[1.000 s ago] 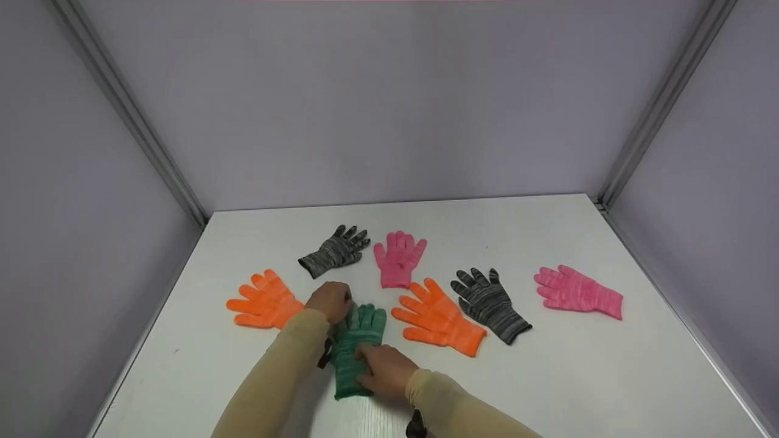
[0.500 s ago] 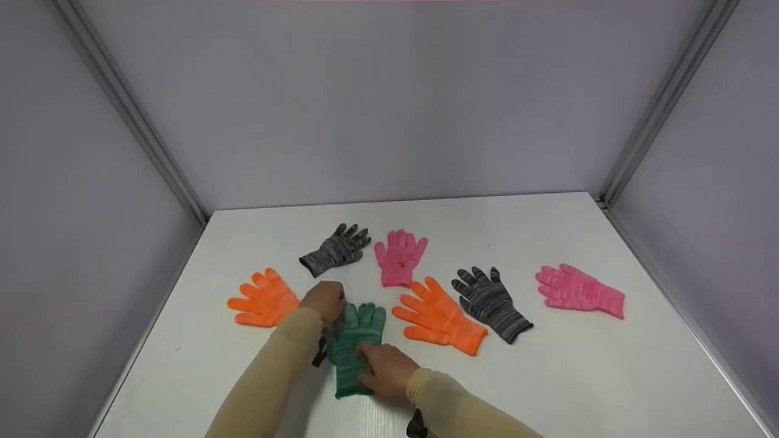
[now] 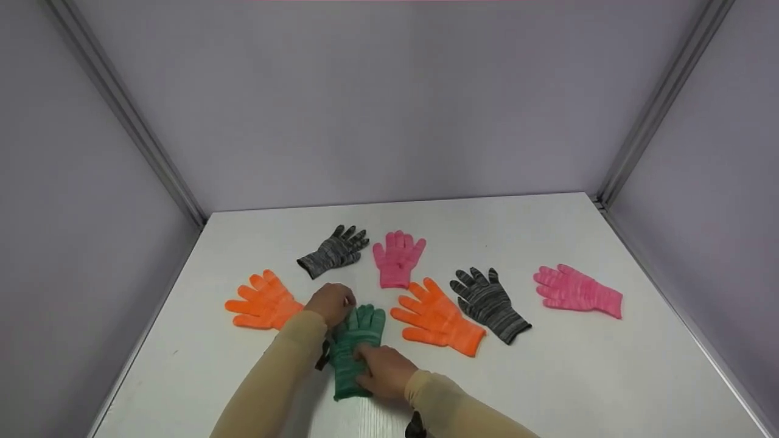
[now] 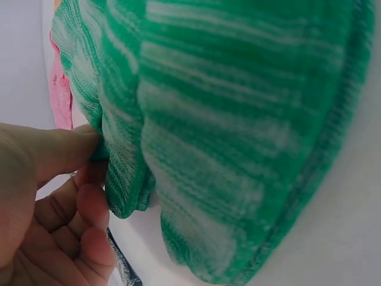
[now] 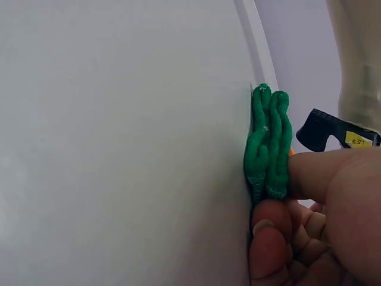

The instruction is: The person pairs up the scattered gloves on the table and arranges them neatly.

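Note:
A mottled green knit glove (image 3: 353,359) lies on the table between my hands, its fingers pointing away from me. With thumb and forefinger, my left hand (image 3: 330,303) pinches it near the fingertips on the left side; the left wrist view shows this pinch on the green fabric (image 4: 220,131) close up. On the cuff, my right hand (image 3: 389,372) grips from the right. In the right wrist view, two green cuffs (image 5: 280,143) appear stacked edge-on, with the right thumb on one face and fingertips at the lower edge.
An orange glove (image 3: 261,304) lies left of my left hand, another orange glove (image 3: 441,319) to the right. Two grey-black gloves, one far left (image 3: 335,250) and one right (image 3: 490,304), and two pink gloves (image 3: 398,258) lie around. Walls (image 3: 389,109) enclose the white table.
My left hand shifts slightly left, then back right, at the green glove's fingers. My right hand keeps its grip on the cuff. The other gloves stay in place.

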`<state>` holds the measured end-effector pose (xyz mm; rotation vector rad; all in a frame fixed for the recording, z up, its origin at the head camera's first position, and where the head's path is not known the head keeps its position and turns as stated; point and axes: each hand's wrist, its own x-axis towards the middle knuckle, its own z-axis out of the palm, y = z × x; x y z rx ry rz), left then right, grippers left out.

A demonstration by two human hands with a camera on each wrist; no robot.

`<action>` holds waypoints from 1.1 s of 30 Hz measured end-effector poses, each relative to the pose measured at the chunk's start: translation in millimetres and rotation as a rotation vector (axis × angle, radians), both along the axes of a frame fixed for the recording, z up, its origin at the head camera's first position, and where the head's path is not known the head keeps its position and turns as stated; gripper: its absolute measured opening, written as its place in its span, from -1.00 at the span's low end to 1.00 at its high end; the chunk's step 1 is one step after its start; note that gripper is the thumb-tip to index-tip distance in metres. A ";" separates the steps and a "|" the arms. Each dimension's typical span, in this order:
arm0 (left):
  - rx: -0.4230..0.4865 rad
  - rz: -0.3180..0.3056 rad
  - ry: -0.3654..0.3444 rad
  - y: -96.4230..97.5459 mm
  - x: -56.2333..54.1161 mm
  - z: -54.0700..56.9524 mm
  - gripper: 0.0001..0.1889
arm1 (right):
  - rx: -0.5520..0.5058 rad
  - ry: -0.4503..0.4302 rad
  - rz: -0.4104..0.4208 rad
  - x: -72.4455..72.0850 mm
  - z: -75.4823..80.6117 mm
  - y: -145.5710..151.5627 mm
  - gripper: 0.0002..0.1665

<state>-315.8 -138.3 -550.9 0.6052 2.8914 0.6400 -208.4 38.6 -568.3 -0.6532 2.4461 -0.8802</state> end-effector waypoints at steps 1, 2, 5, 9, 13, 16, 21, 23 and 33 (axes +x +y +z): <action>0.000 -0.002 0.000 0.3 0.0 0.5 -0.91 | -0.001 0.004 0.001 0.3 -0.2 0.0 -0.70; 0.003 -0.006 0.003 0.5 0.2 1.2 -0.92 | -0.003 0.011 0.003 0.7 -0.3 0.0 -0.70; 0.005 0.000 0.023 0.8 0.5 2.5 -0.88 | -0.007 0.027 0.007 2.4 0.5 -0.1 -0.70; -0.012 0.020 0.052 1.0 0.2 3.0 -0.86 | -0.004 0.032 0.011 3.8 2.3 -0.4 -0.71; -0.012 -0.004 0.082 4.5 0.3 2.9 -0.90 | 0.001 0.025 0.010 3.4 2.9 -0.3 -0.71; -0.003 -0.062 0.104 10.7 0.8 5.7 -0.90 | 0.008 0.020 0.003 2.8 2.5 -0.6 -0.70; -0.022 -0.097 0.042 19.8 1.1 9.7 -0.89 | 0.015 -0.016 -0.013 2.6 2.9 -2.1 -0.72; -0.032 -0.098 0.010 22.2 1.1 9.0 -0.86 | 0.012 -0.031 -0.017 3.1 3.4 -2.3 -0.73; -0.029 -0.120 -0.012 27.7 0.2 11.5 -0.87 | 0.016 -0.019 -0.019 3.1 2.4 -2.0 -0.74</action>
